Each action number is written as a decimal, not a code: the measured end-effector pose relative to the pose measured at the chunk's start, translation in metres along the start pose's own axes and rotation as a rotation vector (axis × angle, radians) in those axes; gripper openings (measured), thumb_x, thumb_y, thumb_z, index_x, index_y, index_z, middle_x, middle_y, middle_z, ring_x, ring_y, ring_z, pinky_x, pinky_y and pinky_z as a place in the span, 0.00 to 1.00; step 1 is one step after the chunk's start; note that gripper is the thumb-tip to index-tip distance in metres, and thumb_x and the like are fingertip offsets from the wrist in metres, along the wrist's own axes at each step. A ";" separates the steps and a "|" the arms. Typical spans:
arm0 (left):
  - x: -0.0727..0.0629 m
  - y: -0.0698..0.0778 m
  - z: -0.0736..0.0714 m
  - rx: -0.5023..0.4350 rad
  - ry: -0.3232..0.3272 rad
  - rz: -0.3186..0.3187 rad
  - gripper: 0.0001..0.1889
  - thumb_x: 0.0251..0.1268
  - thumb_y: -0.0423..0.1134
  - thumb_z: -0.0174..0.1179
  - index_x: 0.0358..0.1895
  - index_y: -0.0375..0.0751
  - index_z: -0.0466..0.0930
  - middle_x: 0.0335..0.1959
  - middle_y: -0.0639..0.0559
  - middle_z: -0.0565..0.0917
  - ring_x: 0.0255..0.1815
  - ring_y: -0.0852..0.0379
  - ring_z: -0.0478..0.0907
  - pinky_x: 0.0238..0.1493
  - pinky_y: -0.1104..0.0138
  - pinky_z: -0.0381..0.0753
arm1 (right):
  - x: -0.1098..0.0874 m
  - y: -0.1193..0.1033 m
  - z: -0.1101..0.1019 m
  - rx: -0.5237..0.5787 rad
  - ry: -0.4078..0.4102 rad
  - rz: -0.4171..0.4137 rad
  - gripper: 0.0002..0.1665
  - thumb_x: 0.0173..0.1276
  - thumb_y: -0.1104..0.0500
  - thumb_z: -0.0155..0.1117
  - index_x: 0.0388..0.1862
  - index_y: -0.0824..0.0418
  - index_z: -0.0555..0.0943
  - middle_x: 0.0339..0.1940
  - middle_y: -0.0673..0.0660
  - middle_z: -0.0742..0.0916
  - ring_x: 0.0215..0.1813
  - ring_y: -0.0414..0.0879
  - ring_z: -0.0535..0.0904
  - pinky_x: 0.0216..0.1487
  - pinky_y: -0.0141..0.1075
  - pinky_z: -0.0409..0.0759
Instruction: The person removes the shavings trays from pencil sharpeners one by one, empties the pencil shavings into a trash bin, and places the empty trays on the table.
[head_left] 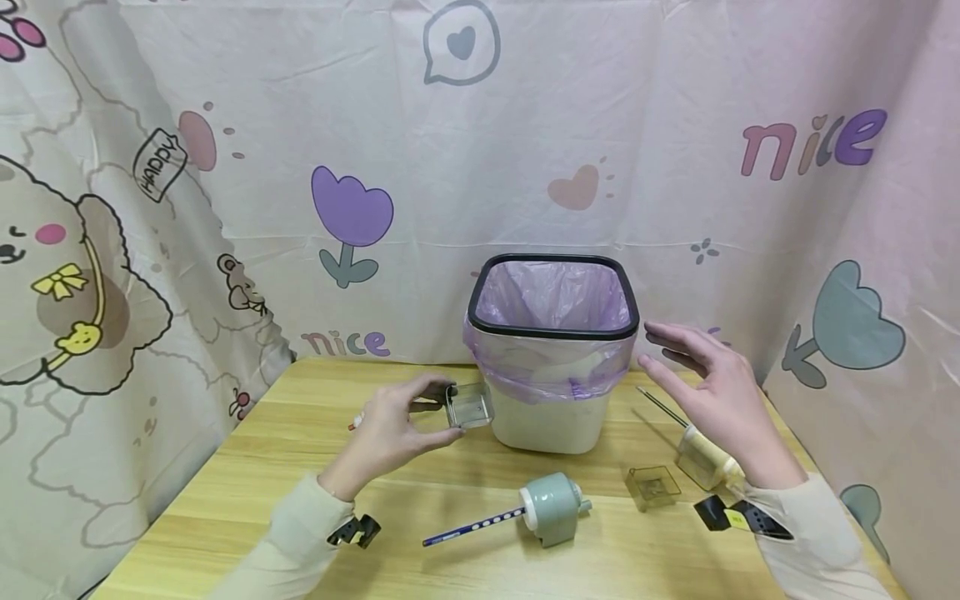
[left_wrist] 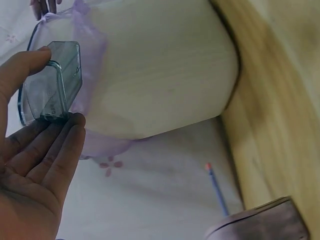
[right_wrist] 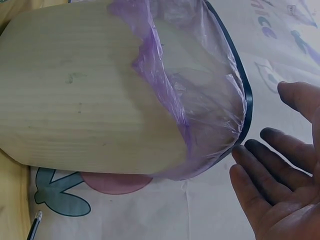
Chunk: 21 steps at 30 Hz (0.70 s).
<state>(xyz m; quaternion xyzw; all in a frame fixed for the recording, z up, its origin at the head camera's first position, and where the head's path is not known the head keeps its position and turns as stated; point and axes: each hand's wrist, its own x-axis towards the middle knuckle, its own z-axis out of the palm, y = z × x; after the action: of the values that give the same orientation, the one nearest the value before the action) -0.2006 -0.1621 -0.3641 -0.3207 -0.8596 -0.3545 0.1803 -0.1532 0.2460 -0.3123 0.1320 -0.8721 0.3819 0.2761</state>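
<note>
My left hand (head_left: 401, 429) pinches a small transparent plastic shavings tray (head_left: 471, 407) between thumb and fingers, held up at the near left side of the waste bin (head_left: 551, 421). In the left wrist view, the tray (left_wrist: 65, 82) overlaps the bin's white wall. Beside the bin's right rim, my right hand (head_left: 712, 387) is raised with fingers extended and holds nothing. Dark smudges mark the fingertips (right_wrist: 255, 145) of that hand. A purple bag (head_left: 551, 292) lines the bin, held under its black rim.
In front of the bin stands a grey-green pencil sharpener (head_left: 553, 504) with a blue pencil (head_left: 476, 527) in it. To the right are a yellowish transparent tray (head_left: 652, 485) and a cream sharpener (head_left: 701, 458) with a dark pencil (head_left: 662, 405). A patterned curtain (head_left: 420, 167) hangs behind.
</note>
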 end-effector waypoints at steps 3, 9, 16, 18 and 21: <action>-0.006 -0.003 0.005 0.000 -0.011 -0.037 0.35 0.50 0.43 0.86 0.64 0.45 0.83 0.54 0.53 0.92 0.52 0.54 0.91 0.58 0.60 0.92 | -0.003 -0.001 0.001 -0.007 -0.010 0.009 0.28 0.76 0.49 0.73 0.73 0.49 0.81 0.67 0.58 0.87 0.57 0.12 0.74 0.59 0.07 0.71; -0.014 -0.010 0.016 -0.070 -0.049 -0.066 0.35 0.51 0.42 0.85 0.65 0.44 0.83 0.54 0.52 0.92 0.52 0.54 0.91 0.60 0.60 0.91 | -0.013 -0.001 0.001 -0.008 -0.003 -0.012 0.28 0.75 0.53 0.74 0.72 0.52 0.82 0.67 0.58 0.87 0.57 0.12 0.74 0.61 0.07 0.69; -0.024 -0.023 0.032 -0.092 -0.114 -0.073 0.32 0.53 0.42 0.84 0.62 0.44 0.83 0.52 0.49 0.93 0.51 0.53 0.92 0.57 0.62 0.92 | -0.025 0.000 0.002 -0.023 0.000 -0.026 0.27 0.73 0.54 0.76 0.70 0.51 0.83 0.66 0.60 0.88 0.57 0.11 0.73 0.61 0.06 0.68; -0.027 -0.026 0.035 -0.103 -0.132 -0.084 0.32 0.53 0.42 0.84 0.63 0.45 0.83 0.53 0.47 0.93 0.51 0.51 0.92 0.58 0.61 0.92 | -0.027 0.001 0.003 -0.016 0.003 -0.042 0.26 0.73 0.57 0.76 0.69 0.53 0.84 0.65 0.60 0.89 0.57 0.11 0.74 0.62 0.07 0.69; -0.031 -0.032 0.040 -0.118 -0.161 -0.103 0.31 0.54 0.42 0.83 0.63 0.46 0.82 0.54 0.49 0.92 0.53 0.51 0.91 0.59 0.61 0.91 | -0.031 0.002 0.005 -0.009 -0.001 -0.053 0.25 0.72 0.58 0.76 0.67 0.55 0.85 0.63 0.60 0.89 0.57 0.12 0.74 0.62 0.08 0.70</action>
<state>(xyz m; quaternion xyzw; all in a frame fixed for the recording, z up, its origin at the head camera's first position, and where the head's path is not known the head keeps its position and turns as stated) -0.2027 -0.1633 -0.4238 -0.3136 -0.8642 -0.3866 0.0730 -0.1308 0.2443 -0.3340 0.1540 -0.8701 0.3705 0.2864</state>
